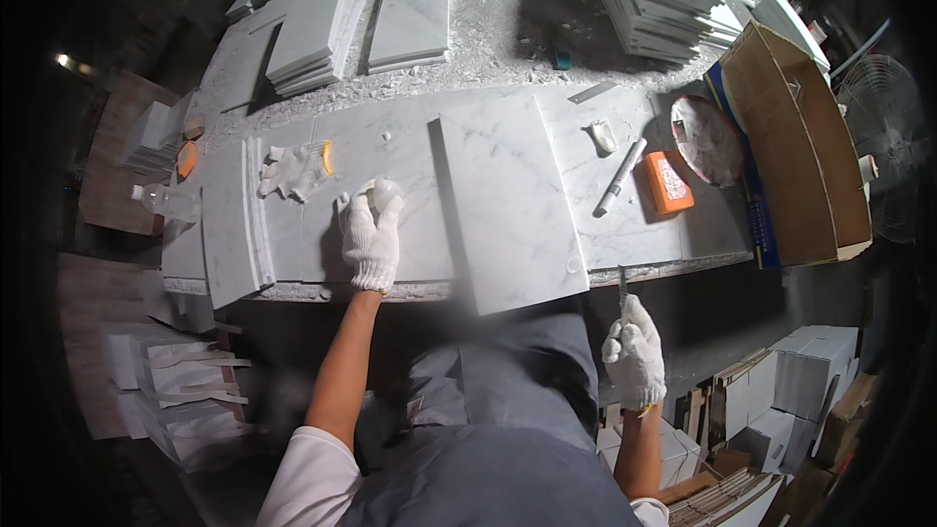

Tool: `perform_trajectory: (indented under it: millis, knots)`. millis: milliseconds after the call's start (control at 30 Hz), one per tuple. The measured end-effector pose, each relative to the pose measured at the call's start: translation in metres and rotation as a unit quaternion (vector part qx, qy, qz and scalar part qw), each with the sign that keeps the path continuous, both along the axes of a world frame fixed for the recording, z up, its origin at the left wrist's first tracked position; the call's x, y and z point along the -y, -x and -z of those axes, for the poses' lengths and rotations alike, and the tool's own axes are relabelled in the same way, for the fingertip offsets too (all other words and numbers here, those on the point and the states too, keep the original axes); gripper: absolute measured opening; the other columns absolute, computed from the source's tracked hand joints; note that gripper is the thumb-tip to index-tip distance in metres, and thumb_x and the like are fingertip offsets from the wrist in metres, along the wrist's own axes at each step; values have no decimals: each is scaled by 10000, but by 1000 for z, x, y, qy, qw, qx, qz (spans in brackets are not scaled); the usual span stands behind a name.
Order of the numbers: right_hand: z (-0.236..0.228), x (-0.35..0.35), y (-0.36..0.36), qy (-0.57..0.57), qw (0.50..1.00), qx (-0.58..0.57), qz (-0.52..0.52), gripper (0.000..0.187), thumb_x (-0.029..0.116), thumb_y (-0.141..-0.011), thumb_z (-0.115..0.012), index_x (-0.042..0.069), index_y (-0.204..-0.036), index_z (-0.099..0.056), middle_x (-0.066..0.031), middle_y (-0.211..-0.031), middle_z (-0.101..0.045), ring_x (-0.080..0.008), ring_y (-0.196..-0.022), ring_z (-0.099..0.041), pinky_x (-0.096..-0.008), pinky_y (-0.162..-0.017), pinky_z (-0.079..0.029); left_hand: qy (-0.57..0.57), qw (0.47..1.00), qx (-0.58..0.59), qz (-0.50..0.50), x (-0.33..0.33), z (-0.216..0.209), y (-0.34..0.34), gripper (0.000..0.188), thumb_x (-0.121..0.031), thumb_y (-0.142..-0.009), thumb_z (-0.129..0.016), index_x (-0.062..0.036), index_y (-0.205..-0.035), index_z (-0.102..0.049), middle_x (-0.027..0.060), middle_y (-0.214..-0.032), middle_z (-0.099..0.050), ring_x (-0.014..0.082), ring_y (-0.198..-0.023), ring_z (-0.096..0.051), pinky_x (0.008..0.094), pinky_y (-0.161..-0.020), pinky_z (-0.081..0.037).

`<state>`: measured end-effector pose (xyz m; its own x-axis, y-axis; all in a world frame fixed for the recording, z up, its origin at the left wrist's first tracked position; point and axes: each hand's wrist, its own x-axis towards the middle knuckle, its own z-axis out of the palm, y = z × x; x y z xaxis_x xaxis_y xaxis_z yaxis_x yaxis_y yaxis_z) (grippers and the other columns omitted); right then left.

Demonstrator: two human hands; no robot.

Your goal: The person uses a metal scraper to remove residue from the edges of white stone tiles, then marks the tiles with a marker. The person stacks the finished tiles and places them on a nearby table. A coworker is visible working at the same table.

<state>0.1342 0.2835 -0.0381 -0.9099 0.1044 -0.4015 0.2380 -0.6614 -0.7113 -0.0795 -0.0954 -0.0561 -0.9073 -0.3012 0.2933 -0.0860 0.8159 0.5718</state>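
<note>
My left hand [371, 242], in a white knitted glove, rests over the marble work surface with its fingers closed round a small, roundish, whitish translucent thing [387, 193]; its kind is unclear. To the right of it lies a white, grey-veined marble tile [517, 190], its near end jutting past the table edge. My right hand [635, 356], gloved too, is held low in front of the table's edge. Its fingers are closed on a thin, narrow metal blade [623, 281] that points up toward the table. Neither hand touches the tile.
Right of the tile are a marker pen [621, 178], an orange block [669, 183], a round whitish-crusted dish [707, 140] and an open cardboard box [795, 137]. A spare glove [293, 172] and leaning tiles [232, 224] are at left. Tile stacks [654, 0] stand at the back.
</note>
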Motion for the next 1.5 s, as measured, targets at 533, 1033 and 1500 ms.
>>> perform_trajectory:
  millis: [533, 1033, 1500]
  knots:
    - [-25, 38, 16, -17, 995, 90, 30, 411, -12, -921, -439, -11, -1297, -607, 27, -769, -526, -45, -587, -484, -199, -504, -421, 51, 995, -75, 51, 2, 7, -13, 617, -285, -873, -786, -31, -1381, -545, 182, -1271, -610, 352, -1200, -580, 459, -1032, -461]
    - [-12, 28, 15, 43, 998, 48, 12, 611, 249, -962, -745, 36, -1457, -457, 14, -736, -490, -88, -604, -459, -221, -567, -418, -30, 984, -127, 119, -34, -32, -72, 644, -228, -898, -800, 7, -1428, -520, 164, -1393, -609, 322, -1313, -556, 430, -1133, -422]
    - [4, 22, -5, 108, 990, 45, 81, 591, 281, -964, -739, 71, -1449, -473, 24, -801, -583, -82, -618, -509, -235, -553, -422, 240, 808, -83, 531, -161, -32, -28, 730, -684, -947, -486, -183, -1476, -534, 106, -1534, -481, 316, -1489, -336, 490, -1270, -159]
